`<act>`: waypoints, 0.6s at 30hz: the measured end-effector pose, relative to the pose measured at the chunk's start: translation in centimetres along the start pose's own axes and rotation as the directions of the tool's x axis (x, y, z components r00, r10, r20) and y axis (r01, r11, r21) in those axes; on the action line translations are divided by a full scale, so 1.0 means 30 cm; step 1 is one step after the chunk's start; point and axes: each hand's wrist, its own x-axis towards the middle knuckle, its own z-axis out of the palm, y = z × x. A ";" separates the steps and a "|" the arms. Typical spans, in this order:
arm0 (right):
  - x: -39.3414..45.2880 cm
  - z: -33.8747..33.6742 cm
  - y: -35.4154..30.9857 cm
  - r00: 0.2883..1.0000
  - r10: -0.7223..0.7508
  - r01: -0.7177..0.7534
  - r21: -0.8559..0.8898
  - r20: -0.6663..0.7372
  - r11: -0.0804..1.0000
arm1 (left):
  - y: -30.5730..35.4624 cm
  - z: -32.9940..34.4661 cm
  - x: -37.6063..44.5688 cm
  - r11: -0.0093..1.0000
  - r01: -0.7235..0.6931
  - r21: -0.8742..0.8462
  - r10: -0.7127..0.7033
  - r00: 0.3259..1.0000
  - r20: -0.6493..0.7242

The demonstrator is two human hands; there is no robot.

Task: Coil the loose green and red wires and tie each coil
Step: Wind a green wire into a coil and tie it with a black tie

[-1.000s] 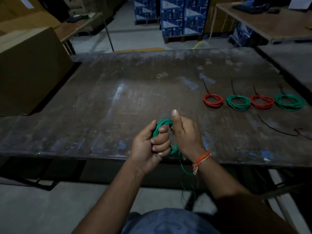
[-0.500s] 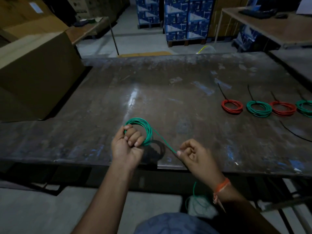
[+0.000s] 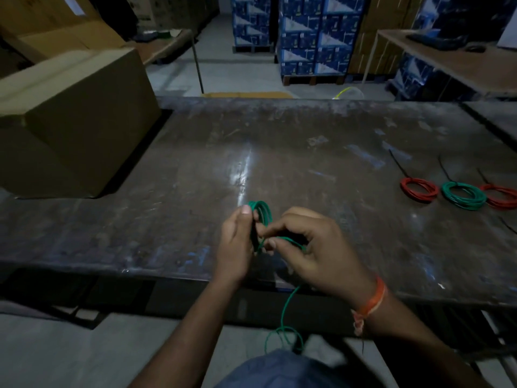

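Now, left grip: your fingers clutch the green coil.
Right grip: you pinch its wire above the table.

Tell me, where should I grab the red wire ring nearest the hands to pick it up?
Pinch the near rim of the red coil from above. It lies flat on the table, so its loops bunch under thumb and finger. The black tie tail sticks out the far side, and the green coil lies close on its right.

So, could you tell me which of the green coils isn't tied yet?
The green coil in the hands: the left hand grips it, the right hand feeds loose wire. The green coil on the table has a black tie.
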 end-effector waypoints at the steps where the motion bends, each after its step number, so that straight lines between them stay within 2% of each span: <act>1: 0.023 0.007 -0.005 1.000 0.000 0.000 -0.005 -0.006 1.000 | 0.001 -0.010 0.001 1.000 -0.009 0.015 0.008 1.000 0.029; 7: 0.113 0.023 0.013 0.995 0.046 -0.049 -0.031 -0.091 0.998 | 0.008 -0.063 0.022 0.987 0.078 -0.138 -0.051 0.980 0.190; 10: 0.129 0.029 0.031 0.987 0.065 -0.071 -0.031 -0.145 0.997 | -0.001 -0.075 0.036 0.989 0.117 -0.095 -0.093 0.970 0.223; 13: 0.125 0.030 0.051 0.980 0.090 -0.093 -0.008 -0.176 0.996 | 0.009 -0.063 0.038 0.996 0.079 -0.036 -0.067 0.961 0.270; 15: 0.117 0.022 0.076 0.970 0.106 -0.108 0.002 -0.218 0.994 | 0.026 -0.041 0.036 0.996 0.069 -0.054 -0.048 0.948 0.316; 18: 0.095 0.001 0.130 0.945 0.169 -0.167 0.031 -0.279 0.985 | 0.032 0.003 0.037 0.989 0.125 -0.074 -0.089 0.924 0.372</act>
